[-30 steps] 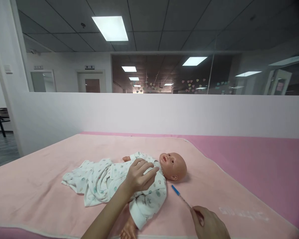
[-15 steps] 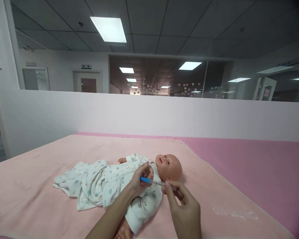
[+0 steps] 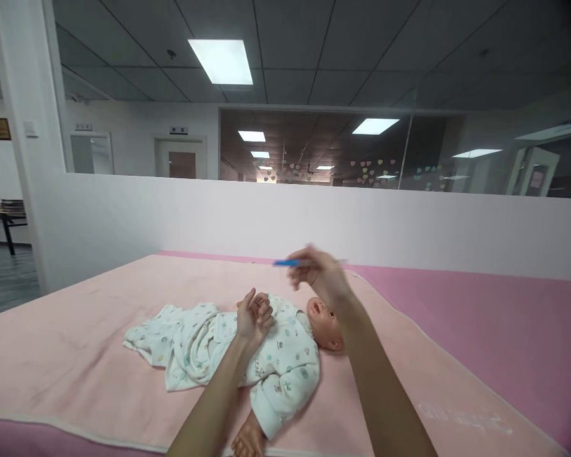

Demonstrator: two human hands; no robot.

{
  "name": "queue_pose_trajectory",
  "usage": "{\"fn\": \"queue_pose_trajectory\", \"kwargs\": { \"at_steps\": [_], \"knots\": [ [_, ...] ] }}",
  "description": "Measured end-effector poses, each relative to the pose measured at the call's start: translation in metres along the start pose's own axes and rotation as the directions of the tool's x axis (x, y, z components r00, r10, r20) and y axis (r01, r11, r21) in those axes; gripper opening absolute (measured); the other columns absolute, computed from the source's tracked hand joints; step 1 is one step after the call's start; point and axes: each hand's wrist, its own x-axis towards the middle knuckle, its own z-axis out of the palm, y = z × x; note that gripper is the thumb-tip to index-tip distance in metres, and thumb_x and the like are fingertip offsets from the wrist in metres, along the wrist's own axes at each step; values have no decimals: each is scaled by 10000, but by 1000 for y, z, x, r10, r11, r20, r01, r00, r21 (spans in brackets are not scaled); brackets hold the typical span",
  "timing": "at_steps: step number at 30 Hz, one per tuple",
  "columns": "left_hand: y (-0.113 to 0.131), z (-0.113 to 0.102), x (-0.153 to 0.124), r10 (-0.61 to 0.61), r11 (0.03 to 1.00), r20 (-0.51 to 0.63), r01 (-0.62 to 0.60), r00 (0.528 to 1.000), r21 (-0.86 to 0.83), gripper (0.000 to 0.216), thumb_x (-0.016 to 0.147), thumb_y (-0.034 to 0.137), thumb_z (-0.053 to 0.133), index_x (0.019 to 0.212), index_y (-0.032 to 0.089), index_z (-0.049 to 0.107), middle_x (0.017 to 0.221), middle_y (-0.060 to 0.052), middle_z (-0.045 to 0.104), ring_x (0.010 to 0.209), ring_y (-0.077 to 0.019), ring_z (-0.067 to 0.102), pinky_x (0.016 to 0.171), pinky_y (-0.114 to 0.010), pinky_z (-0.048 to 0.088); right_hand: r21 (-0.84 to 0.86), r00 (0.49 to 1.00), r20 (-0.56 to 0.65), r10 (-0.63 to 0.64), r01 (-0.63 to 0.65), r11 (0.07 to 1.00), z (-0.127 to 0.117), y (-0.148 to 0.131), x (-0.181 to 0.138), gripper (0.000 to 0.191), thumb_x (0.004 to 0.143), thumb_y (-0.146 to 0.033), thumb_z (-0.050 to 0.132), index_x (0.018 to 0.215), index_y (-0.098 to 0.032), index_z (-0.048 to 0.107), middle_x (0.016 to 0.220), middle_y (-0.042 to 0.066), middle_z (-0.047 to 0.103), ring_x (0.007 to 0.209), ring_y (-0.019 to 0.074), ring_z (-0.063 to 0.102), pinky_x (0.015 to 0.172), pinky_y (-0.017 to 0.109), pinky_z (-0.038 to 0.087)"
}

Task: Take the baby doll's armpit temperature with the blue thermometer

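The blue-tipped stick [image 3: 286, 263] is held in the right hand [image 3: 321, 276], whose fingers are closed on it. It is carried roughly level across the fingers, with the blue end projecting to the left and the paler end seen faintly to the right; both hand and stick are blurred. By the right forearm, part of the head of the doll [image 3: 288, 346] is hidden. The left hand [image 3: 255, 317] is turned palm up over the doll's torso, its fingers loosely curled and apart from the stick; whether the clothing is touched by it cannot be told. The stick is seen to the right and far side of this hand. The doll, dressed in a white printed outfit, is laid on a pink blanket [image 3: 95, 355], head right, one arm toward the near edge.
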Motion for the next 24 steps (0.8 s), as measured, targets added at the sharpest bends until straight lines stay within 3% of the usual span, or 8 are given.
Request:
{"fn": "queue_pose_trajectory", "kwargs": {
  "at_steps": [2, 4, 7, 8, 10, 13, 20, 24],
  "knots": [
    [0, -4, 1, 8, 998, -7, -8, 1000, -56, 257, 751, 361, 503, 630, 135, 527, 389, 72, 332, 282, -20, 253, 294, -145, 145, -219, 979, -154, -134, 98, 971, -9, -3, 0, 544, 858, -267, 180, 471, -161, 546, 283, -70, 411, 333, 54, 392, 358, 159, 402],
    [-1, -8, 3, 7, 994, -22, -10, 1000, -113, 243, 747, 349, 506, 619, 142, 507, 393, 74, 306, 294, -23, 244, 296, -146, 135, -319, 969, -180, -167, 103, 942, -8, -1, -6, 579, 857, -228, 137, 449, -121, 534, 256, -109, 342, 303, 23, 265, 510, 243, 479],
    [-2, -13, 5, -5, 986, -41, -2, 999, -167, 230, 742, 325, 512, 596, 150, 476, 399, 74, 284, 307, -27, 242, 301, -146, 139, -334, 977, -124, -172, 122, 935, 0, 4, -18, 527, 881, -194, 143, 691, 5, 592, 413, -87, 498, 356, -37, 240, 687, 536, 431],
    [-2, -14, 5, -7, 985, -46, -1, 999, -173, 224, 740, 319, 516, 597, 152, 473, 402, 75, 283, 311, -28, 245, 303, -146, 144, -334, 979, -104, -175, 131, 934, 1, 6, -21, 455, 888, -212, 203, 760, -7, 588, 493, -63, 540, 377, -32, 301, 688, 517, 439],
    [-3, -15, 6, -2, 986, -63, -8, 998, -169, 209, 735, 310, 525, 607, 153, 477, 405, 77, 281, 314, -26, 249, 305, -145, 156, -334, 982, -59, -178, 149, 931, -1, 8, -27, 317, 862, -288, 359, 826, -59, 575, 618, -35, 564, 456, 10, 444, 627, 326, 489],
    [-3, -15, 6, 11, 988, -81, -24, 997, -154, 178, 733, 297, 532, 638, 152, 495, 410, 80, 285, 313, -22, 248, 305, -141, 165, -327, 985, -7, -173, 161, 931, -8, 8, -34, 281, 810, -354, 468, 734, -99, 559, 578, -48, 541, 451, 23, 487, 404, 131, 394],
    [-3, -10, 4, -2, 989, -116, -15, 993, -150, 162, 754, 264, 506, 647, 143, 500, 403, 80, 279, 308, -21, 248, 296, -136, 161, -334, 996, 59, -61, 77, 940, -13, 2, -50, 576, 880, -299, 155, 519, -140, 575, 323, -47, 456, 248, 42, 273, 232, 152, 197],
    [-4, -10, 5, -5, 988, -130, -15, 991, -152, 154, 756, 246, 505, 642, 142, 494, 399, 85, 265, 301, -18, 239, 290, -132, 158, -320, 990, 138, -16, 60, 945, -8, -5, -64, 520, 869, -309, 250, 515, -124, 583, 393, 3, 546, 285, 29, 323, 286, 145, 230]
  ]
}}
